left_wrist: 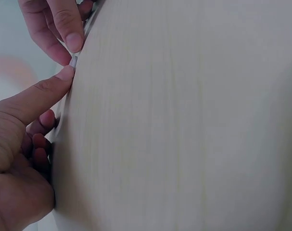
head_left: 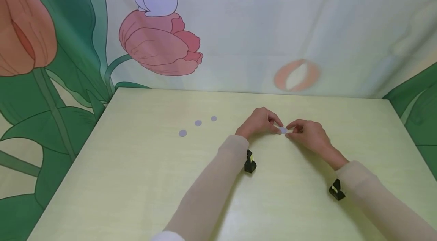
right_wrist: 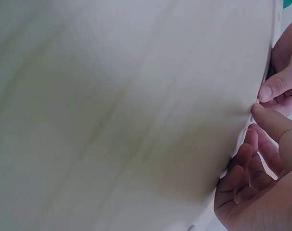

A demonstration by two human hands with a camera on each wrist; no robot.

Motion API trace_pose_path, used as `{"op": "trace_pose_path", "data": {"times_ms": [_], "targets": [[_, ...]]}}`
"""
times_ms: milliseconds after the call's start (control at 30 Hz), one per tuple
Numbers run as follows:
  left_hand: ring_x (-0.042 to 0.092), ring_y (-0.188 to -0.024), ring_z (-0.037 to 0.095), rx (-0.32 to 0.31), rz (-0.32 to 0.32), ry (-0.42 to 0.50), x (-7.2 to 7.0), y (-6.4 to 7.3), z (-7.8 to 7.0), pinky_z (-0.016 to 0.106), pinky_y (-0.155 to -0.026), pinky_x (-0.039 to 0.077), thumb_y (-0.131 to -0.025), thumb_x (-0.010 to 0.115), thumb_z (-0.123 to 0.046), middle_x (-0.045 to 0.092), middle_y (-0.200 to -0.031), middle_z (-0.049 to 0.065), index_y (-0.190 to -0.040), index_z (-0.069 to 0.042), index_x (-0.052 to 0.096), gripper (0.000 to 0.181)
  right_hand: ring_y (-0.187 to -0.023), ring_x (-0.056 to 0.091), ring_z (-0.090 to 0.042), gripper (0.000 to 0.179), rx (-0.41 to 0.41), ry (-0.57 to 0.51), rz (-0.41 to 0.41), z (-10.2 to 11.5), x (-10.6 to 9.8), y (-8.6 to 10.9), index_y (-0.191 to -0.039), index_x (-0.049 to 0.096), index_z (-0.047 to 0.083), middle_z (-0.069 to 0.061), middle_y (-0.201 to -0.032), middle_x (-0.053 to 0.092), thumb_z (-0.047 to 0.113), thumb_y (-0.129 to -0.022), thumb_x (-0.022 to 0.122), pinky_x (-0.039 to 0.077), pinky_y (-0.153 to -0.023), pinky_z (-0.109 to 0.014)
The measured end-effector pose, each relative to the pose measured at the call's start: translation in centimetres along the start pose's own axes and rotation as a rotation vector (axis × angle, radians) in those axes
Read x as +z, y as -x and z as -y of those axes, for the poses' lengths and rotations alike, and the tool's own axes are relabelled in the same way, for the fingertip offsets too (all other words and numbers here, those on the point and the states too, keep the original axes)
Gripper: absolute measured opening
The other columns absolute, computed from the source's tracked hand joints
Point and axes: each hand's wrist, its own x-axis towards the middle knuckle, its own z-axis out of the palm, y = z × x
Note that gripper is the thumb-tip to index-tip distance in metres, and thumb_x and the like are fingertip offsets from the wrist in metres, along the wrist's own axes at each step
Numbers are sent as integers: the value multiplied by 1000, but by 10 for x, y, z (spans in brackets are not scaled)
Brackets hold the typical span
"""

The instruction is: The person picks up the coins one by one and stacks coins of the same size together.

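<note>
Both hands meet over the table at a small pale lilac disc (head_left: 283,130). My left hand (head_left: 261,121) pinches its left side between thumb and forefinger. From the right, my right hand (head_left: 308,133) holds the opposite side with thumb and fingertip. The left wrist view shows the disc (left_wrist: 73,61) nearly edge-on, thin and whitish, between the left thumb and the other hand's fingertips. In the right wrist view the right thumb (right_wrist: 268,118) and the left thumb (right_wrist: 275,86) come close together, and the disc is mostly hidden there.
Three similar lilac discs, a left one (head_left: 183,133), a middle one (head_left: 198,123) and a right one (head_left: 214,118), lie flat in a slanting row left of the hands. The pale yellow table (head_left: 136,180) ends at a printed curtain (head_left: 239,36) behind.
</note>
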Motion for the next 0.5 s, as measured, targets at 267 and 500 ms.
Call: {"op": "trace_pose_path", "data": {"times_ms": [267,500], "targets": [[43,-66,6,9,-19,38,0,-1,-1,20,-62,35,-82,87,-17,50,-60,-5,-94,-16,83,13,-68,53,-17,24,14,9,-18,-3,-2,-2,-109,76,12,0,-81,67,29,-92,77,37,-52,-29],[45,-66,6,-16,-20,44,2,-1,-1,21,-62,35,-82,88,-19,50,-58,-6,-92,-19,83,12,-62,49,-16,22,14,1,-25,-5,0,0,-108,77,16,1,-80,67,31,-92,77,31,-48,-27]]}}
